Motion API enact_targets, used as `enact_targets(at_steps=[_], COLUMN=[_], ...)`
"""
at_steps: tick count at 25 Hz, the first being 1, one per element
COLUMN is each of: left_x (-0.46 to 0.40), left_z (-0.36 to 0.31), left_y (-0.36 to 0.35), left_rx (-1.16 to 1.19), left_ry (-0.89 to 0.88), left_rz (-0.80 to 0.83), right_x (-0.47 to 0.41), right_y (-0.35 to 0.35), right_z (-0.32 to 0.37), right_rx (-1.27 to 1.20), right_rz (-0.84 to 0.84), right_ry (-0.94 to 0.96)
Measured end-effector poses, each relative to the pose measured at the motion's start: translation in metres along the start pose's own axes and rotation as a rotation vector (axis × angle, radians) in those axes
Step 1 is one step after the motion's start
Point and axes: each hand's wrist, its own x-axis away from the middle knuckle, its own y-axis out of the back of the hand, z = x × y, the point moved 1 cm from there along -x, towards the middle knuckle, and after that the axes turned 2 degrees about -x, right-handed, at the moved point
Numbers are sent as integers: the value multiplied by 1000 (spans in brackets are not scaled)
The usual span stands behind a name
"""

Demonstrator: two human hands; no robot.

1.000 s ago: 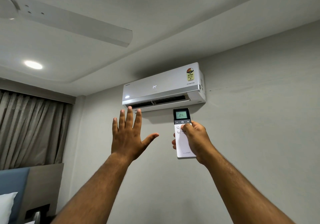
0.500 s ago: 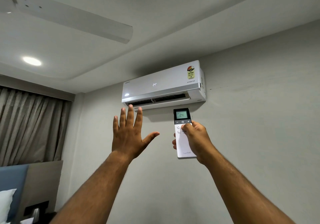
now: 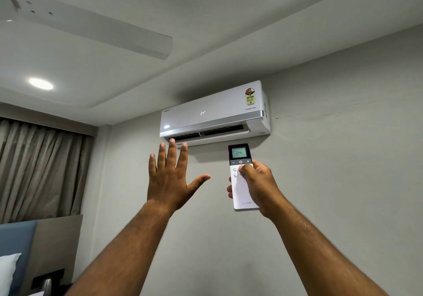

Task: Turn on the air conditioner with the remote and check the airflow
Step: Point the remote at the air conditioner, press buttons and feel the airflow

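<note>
A white wall-mounted air conditioner (image 3: 215, 112) hangs high on the grey wall, its panel lit with "24" and its bottom louvre swung open. My left hand (image 3: 170, 176) is raised flat with fingers spread, fingertips just below the left end of the vent. My right hand (image 3: 257, 185) holds a white remote (image 3: 240, 195) upright, pointed at the unit. The remote's dark screen reads 24. My thumb rests on the small buttons under the power key.
A white ceiling fan blade (image 3: 98, 30) reaches over from the upper left, with a round ceiling light (image 3: 40, 83) below it. Brown curtains (image 3: 41, 172) hang at the left, above a blue and grey headboard (image 3: 39, 245) and a white pillow (image 3: 8, 270).
Both hands stay almost where they were. The view has shifted slightly, so the air conditioner sits a little higher in frame above my left fingertips.
</note>
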Motion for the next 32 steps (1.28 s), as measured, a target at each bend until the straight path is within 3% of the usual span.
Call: enact_targets(at_steps=[32], left_x=[2], left_z=[3], left_y=[3], left_rx=[-25], left_ry=[-1], left_rz=[13], right_x=[0], right_y=[0], right_z=[-1], right_rx=[0], right_rz=[1], right_ry=[3])
